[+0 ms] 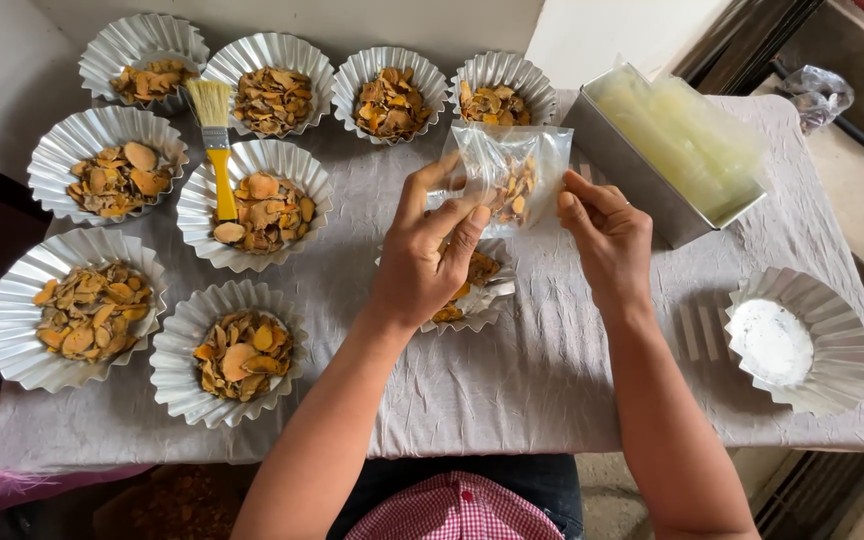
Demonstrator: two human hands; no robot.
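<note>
Above the grey-clothed table (552, 370), I watch my left hand (430, 255) and right hand (602, 232) each pinch a side edge of a small clear plastic bag (508, 172) part-filled with orange dried slices; it looks light, limp, slippery, best held at the rim; a metal tin (632, 175) of spare clear bags sits right; no labels visible
</note>
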